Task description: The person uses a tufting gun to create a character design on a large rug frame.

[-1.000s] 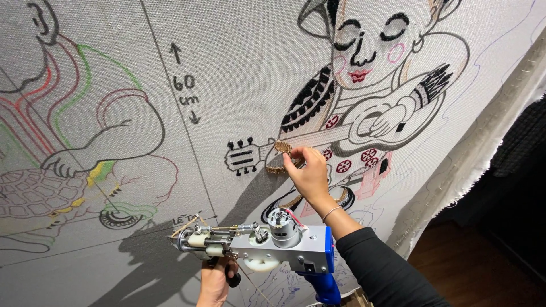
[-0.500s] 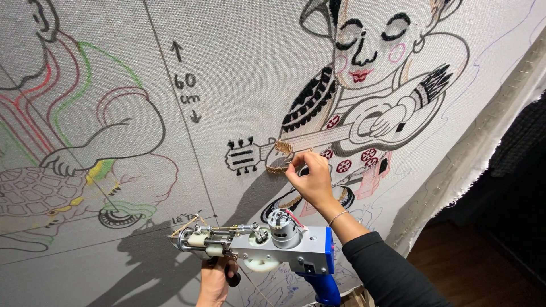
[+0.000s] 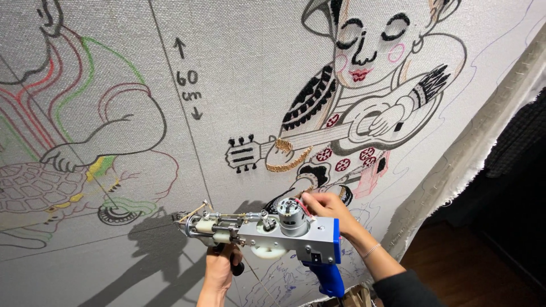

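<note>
- Holding the tufting gun (image 3: 267, 230) up in front of the cloth, I have it in both my hands, low in the middle of my view.
- My left hand (image 3: 219, 267) is under the gun. Its fingers are wrapped tight around the dark front grip (image 3: 236, 266), so this hand carries the front part.
- My right hand (image 3: 327, 207) is at the back part of the gun, just behind the round silver motor (image 3: 292, 215). Its fingertips are pinched close together right at the motor, by a thin red wire. I cannot tell if they hold something small.
- The blue handle (image 3: 325, 273) hangs down below my right hand. No hand is on it.
- The gun lies long ways from left to right. Its pointy needle end (image 3: 190, 217) is on the left, and the motor and blue handle are on the right. So my left hand is nearer the needle and my right hand is nearer the motor.
- The needle end is very near the cloth, but I cannot tell if it touches.
- Behind the gun is a big grey cloth (image 3: 239, 74) stretched flat like a wall. The gun's shadow falls on it.
- On the cloth, up and to the right, is a drawing of a person playing a guitar (image 3: 364, 108). Some parts are filled with black, red and gold yarn.
- To the left is a drawn turtle (image 3: 34, 190) with coloured lines above it.
- Far right, past the frayed cloth edge (image 3: 455, 170), the room is dark, with a brown wooden floor (image 3: 466, 267).
</note>
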